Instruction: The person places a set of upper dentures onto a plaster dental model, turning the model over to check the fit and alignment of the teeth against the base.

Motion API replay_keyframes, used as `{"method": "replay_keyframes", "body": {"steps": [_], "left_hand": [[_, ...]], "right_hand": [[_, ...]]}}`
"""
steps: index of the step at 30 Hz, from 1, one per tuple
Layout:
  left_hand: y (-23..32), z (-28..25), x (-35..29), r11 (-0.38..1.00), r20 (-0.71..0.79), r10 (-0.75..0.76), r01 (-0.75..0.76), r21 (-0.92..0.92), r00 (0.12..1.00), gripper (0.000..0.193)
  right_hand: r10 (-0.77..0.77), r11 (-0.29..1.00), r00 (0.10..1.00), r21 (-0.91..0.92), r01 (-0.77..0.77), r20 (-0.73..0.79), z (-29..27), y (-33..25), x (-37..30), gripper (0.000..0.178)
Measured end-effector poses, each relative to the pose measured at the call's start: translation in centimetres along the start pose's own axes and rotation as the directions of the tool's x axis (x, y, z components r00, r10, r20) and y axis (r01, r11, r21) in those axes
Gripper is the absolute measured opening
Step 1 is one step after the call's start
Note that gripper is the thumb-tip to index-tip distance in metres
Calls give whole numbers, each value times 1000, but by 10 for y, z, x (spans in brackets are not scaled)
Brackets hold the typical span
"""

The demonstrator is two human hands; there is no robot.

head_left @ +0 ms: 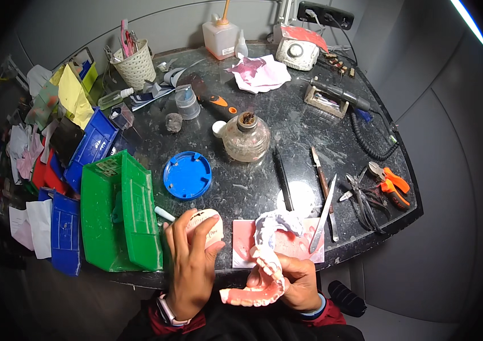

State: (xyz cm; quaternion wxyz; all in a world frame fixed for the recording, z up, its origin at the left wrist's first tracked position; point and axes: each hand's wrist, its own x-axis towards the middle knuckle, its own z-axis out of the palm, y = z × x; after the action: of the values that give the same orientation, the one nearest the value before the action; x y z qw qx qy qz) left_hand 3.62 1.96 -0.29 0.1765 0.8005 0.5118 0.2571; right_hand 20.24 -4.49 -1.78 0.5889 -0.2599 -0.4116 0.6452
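Observation:
My left hand [189,273] curls its fingers over a cream plaster dental cast [214,228] with handwriting on its base, at the table's front edge beside the green bin. My right hand [303,287] grips a curved pink wax denture [253,296] with a row of pale teeth, held up in front of the edge. Just beyond it, a white-and-grey horseshoe-shaped dental piece [267,230] shows over a pink wax sheet [304,241]. Whether that piece touches or joins the denture I cannot tell. A wax knife [324,219] overlaps the sheet's right side.
A green bin [105,213] and a blue lid [188,175] stand left. Centrally sits a glass spirit burner [246,139]. To the right lie a brown-handled knife [321,176], pliers [361,199] and orange-handled cutters [390,184]. A handpiece [341,94] rests farther back.

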Motion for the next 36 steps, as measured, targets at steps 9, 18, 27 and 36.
{"method": "replay_keyframes", "body": {"steps": [9,18,27,36], "left_hand": [[-2,-9,-13,539,-239,232,-329,-776,943,85],[4,-8,-14,709,-188,314,-362,-606,930,95],[0,6,-18,688,-255,300,-393,-610,919,82],[-3,10,-21,643,-344,309,-461,-612,887,68]], "right_hand": [[141,990,986,5,-142,91,-4,-3,2,56],[51,948,997,-317,-29,61,-4,-5,7,48],[-388,792,916,-547,272,-106,10,-15,20,36],[-470,681,882,-625,382,28,16,-12,32,27]]}}
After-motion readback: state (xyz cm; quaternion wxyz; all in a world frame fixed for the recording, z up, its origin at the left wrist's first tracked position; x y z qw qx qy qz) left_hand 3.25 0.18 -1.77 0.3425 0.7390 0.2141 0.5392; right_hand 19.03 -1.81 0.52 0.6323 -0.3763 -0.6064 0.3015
